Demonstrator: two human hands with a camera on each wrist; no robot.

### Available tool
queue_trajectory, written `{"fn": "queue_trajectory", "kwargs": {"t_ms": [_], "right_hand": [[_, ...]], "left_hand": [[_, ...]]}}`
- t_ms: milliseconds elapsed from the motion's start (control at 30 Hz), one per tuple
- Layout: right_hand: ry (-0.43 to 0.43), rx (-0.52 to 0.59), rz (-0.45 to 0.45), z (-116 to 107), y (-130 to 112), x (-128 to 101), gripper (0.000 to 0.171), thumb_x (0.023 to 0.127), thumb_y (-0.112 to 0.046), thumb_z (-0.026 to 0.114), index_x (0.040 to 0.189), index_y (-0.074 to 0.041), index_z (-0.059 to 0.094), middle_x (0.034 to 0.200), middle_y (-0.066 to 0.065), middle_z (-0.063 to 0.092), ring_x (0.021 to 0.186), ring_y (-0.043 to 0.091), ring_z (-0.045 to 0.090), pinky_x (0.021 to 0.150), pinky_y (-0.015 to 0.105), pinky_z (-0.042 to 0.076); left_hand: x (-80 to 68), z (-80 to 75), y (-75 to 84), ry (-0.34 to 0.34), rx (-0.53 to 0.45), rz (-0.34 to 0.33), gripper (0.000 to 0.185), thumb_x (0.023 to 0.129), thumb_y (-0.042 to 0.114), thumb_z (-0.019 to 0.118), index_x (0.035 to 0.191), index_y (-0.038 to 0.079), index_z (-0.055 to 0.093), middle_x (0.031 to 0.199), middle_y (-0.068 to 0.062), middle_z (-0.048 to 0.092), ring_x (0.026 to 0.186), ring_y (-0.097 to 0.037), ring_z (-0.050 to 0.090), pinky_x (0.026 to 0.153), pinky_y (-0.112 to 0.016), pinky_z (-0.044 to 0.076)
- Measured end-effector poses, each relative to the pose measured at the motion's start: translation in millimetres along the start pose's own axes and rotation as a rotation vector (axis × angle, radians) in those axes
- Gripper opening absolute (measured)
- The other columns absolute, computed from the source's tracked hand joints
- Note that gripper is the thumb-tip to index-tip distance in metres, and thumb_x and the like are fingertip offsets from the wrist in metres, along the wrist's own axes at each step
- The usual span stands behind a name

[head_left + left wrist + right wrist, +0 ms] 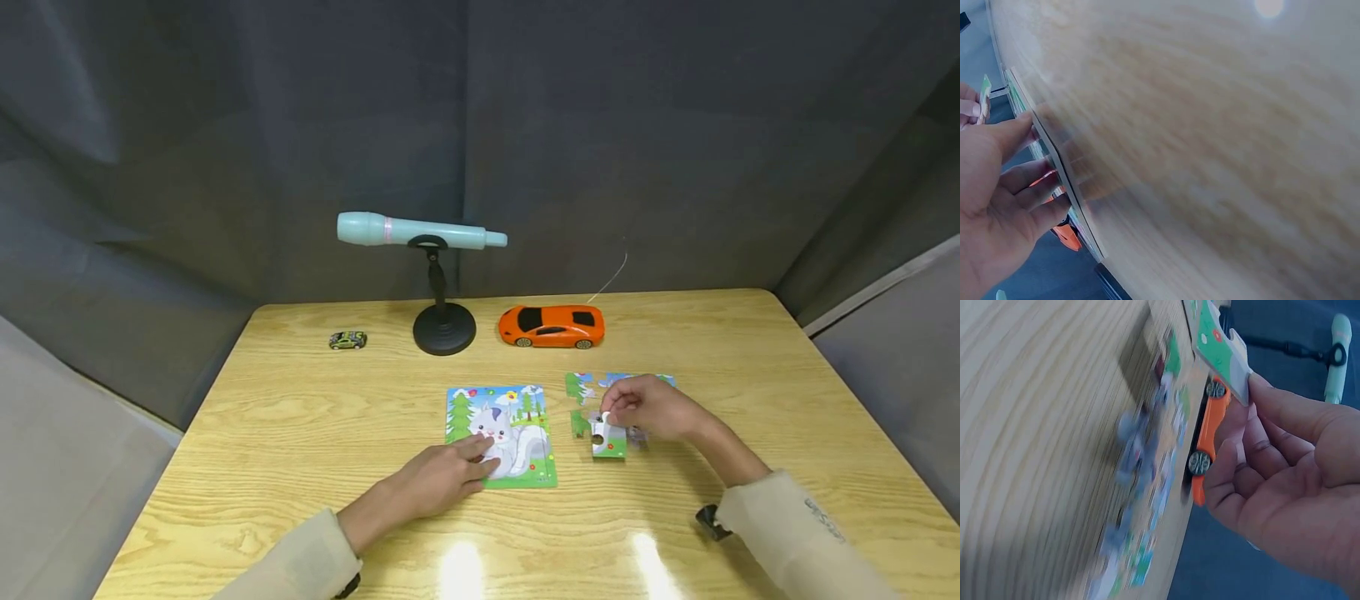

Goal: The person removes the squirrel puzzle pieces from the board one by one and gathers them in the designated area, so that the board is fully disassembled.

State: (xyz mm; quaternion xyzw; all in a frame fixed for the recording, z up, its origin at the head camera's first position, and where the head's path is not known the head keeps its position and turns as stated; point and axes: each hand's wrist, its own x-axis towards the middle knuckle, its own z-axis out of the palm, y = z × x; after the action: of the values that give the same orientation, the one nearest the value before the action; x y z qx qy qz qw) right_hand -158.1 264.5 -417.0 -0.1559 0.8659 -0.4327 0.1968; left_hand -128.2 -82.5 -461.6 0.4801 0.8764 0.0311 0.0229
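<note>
A square picture puzzle point(534, 446) showing a white squirrel among green trees lies flat on the table, and the fingers of my left hand point(444, 477) rest on its lower left part. To its right, my right hand point(654, 408) pinches a puzzle piece point(611, 446) between thumb and fingers. In the right wrist view this puzzle piece point(1222, 356), green with a red flower, is held above the wood. Under and behind that hand lie several loose pieces point(577, 387), partly covered by it and blurred in the right wrist view.
Along the back of the table stand a small patterned toy car point(348, 340), a light blue microphone point(420, 232) on a black stand point(444, 330), and an orange toy car point(551, 327). Dark cloth point(675, 150) hangs behind the table point(300, 433).
</note>
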Motion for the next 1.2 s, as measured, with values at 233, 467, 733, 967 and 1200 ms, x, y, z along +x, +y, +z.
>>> {"fn": "queue_trajectory", "kwargs": {"t_ms": [233,467,733,967,1200], "right_hand": [[0.01,-0.021,0.055,-16.9,19.5,-20.4,0.01,0.091,-0.003,0.058,0.098,0.003,0.061,0.081,0.008,0.058,0.064,0.009,0.047,0.056,0.022,0.043],[0.008,-0.029,0.085,-26.8,42.2,-36.9,0.011,0.09,-0.001,0.056,0.098,0.005,0.06,0.082,0.007,0.058,0.068,0.008,0.049,0.058,0.023,0.045],[0.019,-0.044,0.128,-32.6,62.0,-50.2,0.013,0.09,-0.004,0.059,0.098,0.006,0.062,0.084,0.007,0.063,0.069,0.004,0.05,0.06,0.022,0.045],[0.09,-0.12,0.184,-29.1,67.2,-51.1,0.01,0.086,0.0,0.062,0.095,0.005,0.064,0.084,0.007,0.066,0.072,0.008,0.056,0.061,0.023,0.049],[0.136,-0.207,0.277,-25.9,66.5,-48.4,0.006,0.084,-0.002,0.064,0.089,0.001,0.067,0.079,0.003,0.065,0.072,0.014,0.052,0.06,0.023,0.044]], "left_hand": [[-0.1,0.4,0.5,-0.014,0.006,-0.009,0.039,0.097,0.029,0.053,0.132,0.015,0.057,0.143,-0.013,0.048,0.132,-0.025,0.047,0.103,-0.033,0.045],[-0.4,-0.4,1.2,-0.02,0.004,-0.015,0.039,0.097,0.03,0.052,0.133,0.015,0.057,0.143,-0.013,0.047,0.133,-0.024,0.046,0.104,-0.033,0.044],[0.6,-0.5,1.2,-0.031,0.012,-0.021,0.039,0.097,0.03,0.052,0.133,0.015,0.057,0.143,-0.013,0.048,0.133,-0.024,0.046,0.105,-0.033,0.044],[0.4,-1.0,1.4,-0.033,-0.005,-0.025,0.039,0.097,0.029,0.053,0.133,0.015,0.057,0.144,-0.013,0.047,0.133,-0.025,0.046,0.105,-0.034,0.043],[0.7,0.1,1.3,-0.026,-0.004,-0.017,0.039,0.097,0.029,0.053,0.133,0.015,0.057,0.143,-0.013,0.048,0.133,-0.025,0.046,0.104,-0.034,0.044]]}}
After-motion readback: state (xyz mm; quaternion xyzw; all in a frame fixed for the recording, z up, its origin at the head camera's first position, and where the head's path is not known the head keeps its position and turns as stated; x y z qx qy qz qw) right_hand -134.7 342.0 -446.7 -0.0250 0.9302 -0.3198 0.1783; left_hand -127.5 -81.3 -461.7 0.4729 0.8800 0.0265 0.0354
